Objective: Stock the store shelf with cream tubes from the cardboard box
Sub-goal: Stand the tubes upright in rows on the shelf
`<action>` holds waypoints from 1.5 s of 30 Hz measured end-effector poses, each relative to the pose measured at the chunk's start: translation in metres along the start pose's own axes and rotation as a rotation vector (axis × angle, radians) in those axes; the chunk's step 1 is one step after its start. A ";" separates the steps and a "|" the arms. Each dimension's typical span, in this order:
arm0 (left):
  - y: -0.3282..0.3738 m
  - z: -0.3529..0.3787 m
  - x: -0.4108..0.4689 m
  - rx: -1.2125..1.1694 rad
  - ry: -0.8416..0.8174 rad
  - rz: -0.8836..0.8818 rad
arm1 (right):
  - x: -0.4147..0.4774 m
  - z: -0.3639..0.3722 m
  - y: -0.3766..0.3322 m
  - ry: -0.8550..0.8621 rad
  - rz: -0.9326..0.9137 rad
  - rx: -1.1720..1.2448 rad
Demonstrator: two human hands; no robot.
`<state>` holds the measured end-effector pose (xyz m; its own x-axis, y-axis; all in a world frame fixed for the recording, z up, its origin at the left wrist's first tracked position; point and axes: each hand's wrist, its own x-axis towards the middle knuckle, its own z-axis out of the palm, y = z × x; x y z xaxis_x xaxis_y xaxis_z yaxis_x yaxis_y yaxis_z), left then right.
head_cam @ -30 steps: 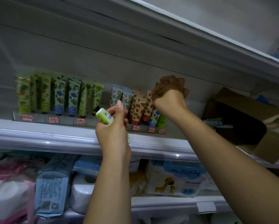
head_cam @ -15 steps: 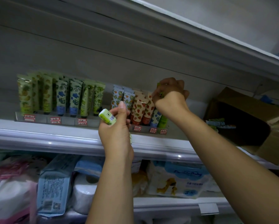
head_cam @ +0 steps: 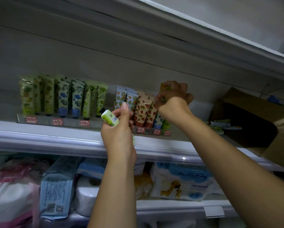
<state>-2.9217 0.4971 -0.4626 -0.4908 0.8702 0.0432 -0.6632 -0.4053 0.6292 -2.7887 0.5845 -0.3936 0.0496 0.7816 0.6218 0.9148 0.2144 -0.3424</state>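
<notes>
The white store shelf [head_cam: 55, 139] spans the scene. At its right end an open cardboard box [head_cam: 256, 111] lies on its side. Rows of cream tubes [head_cam: 75, 99] stand upright to the box's left. The right hand [head_cam: 172, 104] grasps a green tube [head_cam: 164, 87] at the rows' right end. The left hand [head_cam: 120, 134], nearer, grips a barcoded green tube [head_cam: 110, 119].
</notes>
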 end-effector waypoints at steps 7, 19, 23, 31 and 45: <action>0.001 0.000 0.000 0.010 -0.016 -0.049 | -0.002 -0.003 0.000 -0.012 -0.005 -0.017; 0.004 0.012 -0.013 0.037 -0.303 -0.471 | -0.084 -0.039 0.076 0.297 -0.027 0.192; -0.007 0.023 -0.028 0.085 -0.366 -0.539 | -0.081 -0.051 0.155 0.089 0.294 0.013; -0.032 0.033 -0.047 0.184 -0.471 -0.482 | -0.019 -0.038 0.215 -0.293 0.166 -0.213; -0.045 0.040 -0.045 0.266 -0.475 -0.487 | -0.002 -0.023 0.228 -0.621 0.210 -0.379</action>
<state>-2.8475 0.4877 -0.4612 0.1626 0.9867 0.0046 -0.5548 0.0876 0.8274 -2.5711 0.6187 -0.4566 0.1059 0.9942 0.0209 0.9917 -0.1040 -0.0751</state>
